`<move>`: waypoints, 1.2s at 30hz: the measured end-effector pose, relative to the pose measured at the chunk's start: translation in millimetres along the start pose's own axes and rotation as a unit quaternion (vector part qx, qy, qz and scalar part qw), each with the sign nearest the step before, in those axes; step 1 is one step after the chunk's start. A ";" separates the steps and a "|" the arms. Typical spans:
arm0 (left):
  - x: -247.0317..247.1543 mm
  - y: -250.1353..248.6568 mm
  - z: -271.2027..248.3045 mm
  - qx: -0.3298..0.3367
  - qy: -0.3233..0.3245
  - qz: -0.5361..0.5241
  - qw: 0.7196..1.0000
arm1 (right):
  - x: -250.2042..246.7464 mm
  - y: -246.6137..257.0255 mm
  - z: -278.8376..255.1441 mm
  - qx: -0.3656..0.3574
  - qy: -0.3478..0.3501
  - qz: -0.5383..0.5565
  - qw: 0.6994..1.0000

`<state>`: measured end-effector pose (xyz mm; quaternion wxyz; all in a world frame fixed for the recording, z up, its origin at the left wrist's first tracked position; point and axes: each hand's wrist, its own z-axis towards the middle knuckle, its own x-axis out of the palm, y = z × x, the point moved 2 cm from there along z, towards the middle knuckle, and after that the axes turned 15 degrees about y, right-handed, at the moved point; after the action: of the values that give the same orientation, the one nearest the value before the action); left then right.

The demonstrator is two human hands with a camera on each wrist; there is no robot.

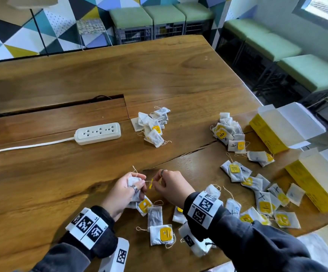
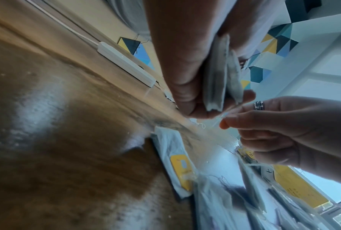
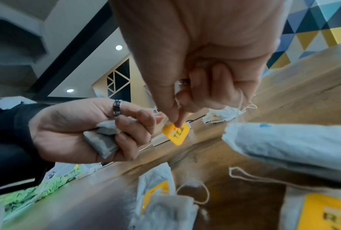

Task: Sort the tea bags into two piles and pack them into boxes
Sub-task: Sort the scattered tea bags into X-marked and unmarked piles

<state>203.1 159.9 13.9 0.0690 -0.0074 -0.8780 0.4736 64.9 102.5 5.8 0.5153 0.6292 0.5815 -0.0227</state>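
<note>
My left hand (image 1: 128,190) grips a small bunch of white tea bags (image 3: 102,140) just above the table's near edge. My right hand (image 1: 166,183) pinches the yellow tag (image 3: 176,133) of one of them, its string taut between the hands. In the left wrist view the held tea bags (image 2: 217,74) sit edge-on between thumb and fingers. Loose tea bags (image 1: 160,233) lie under and right of my wrists. One sorted pile (image 1: 153,125) lies at mid-table, another pile (image 1: 228,132) to its right. Two open yellow boxes (image 1: 271,128) (image 1: 320,185) lie at the right edge.
A white power strip (image 1: 98,133) with its cable lies left of the middle pile, in front of a cable slot (image 1: 61,106) in the wooden table (image 1: 41,173). Green-cushioned stools (image 1: 273,46) stand beyond the table's far and right edges.
</note>
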 end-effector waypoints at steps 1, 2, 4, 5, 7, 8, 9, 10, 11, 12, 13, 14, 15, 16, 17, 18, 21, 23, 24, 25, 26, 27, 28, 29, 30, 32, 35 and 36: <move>0.4 0.5 0.3 -0.005 0.001 -0.013 1.000 | 0.1 -0.1 -0.3 -0.002 0.000 0.005 1.000; 0.8 0.6 0.3 -0.007 0.002 -0.023 1.000 | 0.6 -0.6 -0.5 0.001 0.003 0.014 1.000; 1.5 0.1 0.2 -0.002 0.007 -0.027 1.000 | 1.9 -1.5 -1.3 0.015 0.014 0.031 0.999; 1.7 0.0 -0.1 0.002 0.010 -0.024 1.000 | 2.2 -1.6 -1.8 0.021 0.019 0.034 0.999; 2.0 -0.5 -0.4 0.013 0.016 -0.016 1.000 | 2.5 -1.3 -2.3 0.023 0.027 0.036 0.999; 2.1 -1.0 -0.8 0.017 0.018 -0.012 1.000 | 2.9 -1.4 -2.1 0.023 0.029 0.037 0.999; 2.3 -1.4 -1.2 0.020 0.020 -0.010 1.000 | 3.3 -1.8 -1.7 0.024 0.030 0.038 0.999; 3.0 -1.9 -1.4 0.023 0.023 -0.008 0.999 | 3.9 -2.6 -1.1 0.029 0.030 0.042 0.998; 3.8 -2.5 -1.8 0.026 0.024 -0.006 0.999 | 4.7 -2.9 -0.5 0.036 0.031 0.048 0.998; 4.8 -3.1 -1.9 0.031 0.024 -0.002 0.999 | 5.3 -3.2 0.1 0.044 0.032 0.055 0.997; 5.6 -3.8 -2.2 0.036 0.021 0.002 0.999 | 5.6 -3.0 0.5 0.052 0.034 0.061 0.996; 6.2 -4.3 -2.3 0.042 0.018 0.006 0.999 | 4.9 -2.2 0.5 0.057 0.033 0.068 0.995; 6.6 -4.6 -2.5 0.048 0.015 0.008 0.999 | 3.1 -0.6 -0.4 0.057 0.030 0.078 0.995; 6.8 -4.7 -2.6 0.053 0.013 0.011 0.998 | 1.0 0.7 -0.9 0.053 0.027 0.091 0.994; 7.0 -4.8 -2.8 0.057 0.012 0.015 0.998 | -0.9 1.6 -1.4 0.047 0.025 0.099 0.994; 7.1 -5.0 -2.9 0.058 0.012 0.019 0.998 | -2.4 2.5 -1.8 0.041 0.026 0.098 0.994; 7.3 -6.3 -3.5 0.065 0.023 0.019 0.997 | -4.2 3.4 -2.8 0.030 0.033 0.066 0.997; 7.2 -7.4 -3.7 0.066 0.031 0.025 0.997 | -3.8 3.6 -3.7 0.025 0.038 0.052 0.998; 7.1 -7.6 -3.8 0.065 0.033 0.027 0.997 | -3.5 3.7 -3.7 0.023 0.041 0.048 0.998; 7.2 -7.6 -4.0 0.065 0.037 0.027 0.997 | -3.2 4.1 -3.6 0.022 0.043 0.044 0.998; 7.0 -7.1 -4.1 0.063 0.039 0.027 0.997 | -3.1 4.8 -3.5 0.022 0.042 0.040 0.998; 7.0 -6.7 -4.1 0.061 0.041 0.026 0.997 | -3.1 5.8 -3.8 0.022 0.038 0.036 0.998; 7.1 -6.3 -4.2 0.059 0.040 0.026 0.997 | -3.1 6.5 -3.8 0.021 0.029 0.033 0.999; 7.1 -5.8 -4.3 0.058 0.038 0.025 0.997 | -3.3 7.1 -4.2 0.018 0.019 0.031 0.999; 6.6 -5.2 -4.2 0.057 0.032 0.023 0.998 | -3.8 7.6 -5.1 0.015 0.008 0.030 0.999; 3.7 -4.4 -3.8 0.057 0.006 0.017 0.998 | -4.9 7.4 -6.7 0.001 -0.010 0.027 1.000; -1.7 -4.5 -1.7 0.052 -0.026 0.031 0.998 | -5.6 5.9 -7.2 -0.040 -0.018 0.019 0.999; -3.2 -4.7 -0.4 0.045 -0.029 0.042 0.998 | -6.0 4.9 -7.2 -0.055 -0.022 0.032 0.998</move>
<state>206.6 157.4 17.7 0.0237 -0.0269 -0.8565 0.5149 62.5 104.1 16.0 0.5622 0.6179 0.5495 0.0116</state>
